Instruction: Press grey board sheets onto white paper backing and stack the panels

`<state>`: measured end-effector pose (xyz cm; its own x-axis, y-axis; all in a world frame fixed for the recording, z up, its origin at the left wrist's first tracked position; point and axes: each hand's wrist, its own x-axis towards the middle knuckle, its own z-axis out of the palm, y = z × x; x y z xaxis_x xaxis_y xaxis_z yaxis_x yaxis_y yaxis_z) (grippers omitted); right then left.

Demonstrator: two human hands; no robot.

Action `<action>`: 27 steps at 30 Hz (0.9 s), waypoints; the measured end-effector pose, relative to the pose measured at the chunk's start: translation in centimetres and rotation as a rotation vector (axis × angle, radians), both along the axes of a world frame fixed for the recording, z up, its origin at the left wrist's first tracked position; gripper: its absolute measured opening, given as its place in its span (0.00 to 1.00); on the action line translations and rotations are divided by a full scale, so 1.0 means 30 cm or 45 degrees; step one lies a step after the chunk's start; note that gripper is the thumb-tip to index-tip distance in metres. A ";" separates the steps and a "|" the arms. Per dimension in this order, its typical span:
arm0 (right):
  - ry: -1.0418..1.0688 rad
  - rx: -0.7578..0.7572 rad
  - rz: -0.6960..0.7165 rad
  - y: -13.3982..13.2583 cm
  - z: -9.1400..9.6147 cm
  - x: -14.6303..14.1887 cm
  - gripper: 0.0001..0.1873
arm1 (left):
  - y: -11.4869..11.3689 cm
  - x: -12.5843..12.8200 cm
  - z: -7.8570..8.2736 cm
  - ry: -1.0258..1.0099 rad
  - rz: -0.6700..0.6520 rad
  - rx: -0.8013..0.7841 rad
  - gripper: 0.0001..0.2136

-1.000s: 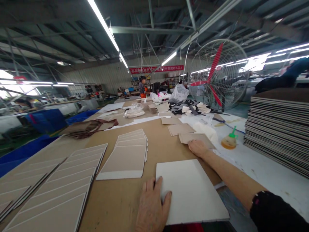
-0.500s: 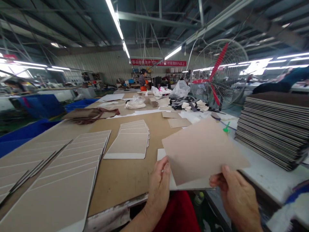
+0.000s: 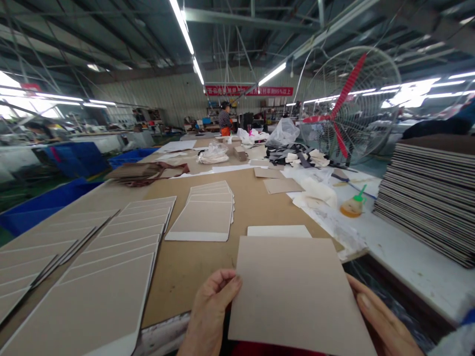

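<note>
A tan paper sheet (image 3: 297, 291) lies flat in front of me, over a white board (image 3: 279, 231) whose far edge shows just beyond it. My left hand (image 3: 210, 311) pinches the sheet's left edge with thumb and fingers. My right hand (image 3: 382, 321) holds the right edge from below, fingers partly hidden by the sheet. Both hands sit at the near edge of the brown worktable (image 3: 208, 262).
Fanned rows of covered boards (image 3: 107, 257) and a smaller fan (image 3: 208, 210) lie to the left. Loose tan sheets (image 3: 282, 185), a glue bottle (image 3: 352, 205) and white cloth sit ahead right. A tall board stack (image 3: 434, 193) and a fan (image 3: 349, 104) stand right. A person (image 3: 224, 118) stands far back.
My right hand fetched a tan sheet from the pile ahead and brought it back. Both hands now hold it level over the white board, which it mostly hides.
</note>
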<state>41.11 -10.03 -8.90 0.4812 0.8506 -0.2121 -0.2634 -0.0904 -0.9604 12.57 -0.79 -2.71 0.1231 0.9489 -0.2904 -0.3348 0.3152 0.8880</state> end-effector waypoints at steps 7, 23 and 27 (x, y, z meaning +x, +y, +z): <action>-0.546 -0.152 -0.096 0.049 0.002 0.036 0.33 | 0.054 0.058 -0.044 0.186 0.029 0.004 0.22; -0.624 -0.273 -0.130 0.393 0.151 0.075 0.30 | 0.282 0.152 -0.074 1.020 -0.077 0.410 0.09; -0.724 -0.253 -0.097 0.421 0.141 0.090 0.27 | 0.306 0.163 -0.077 1.040 -0.066 0.304 0.11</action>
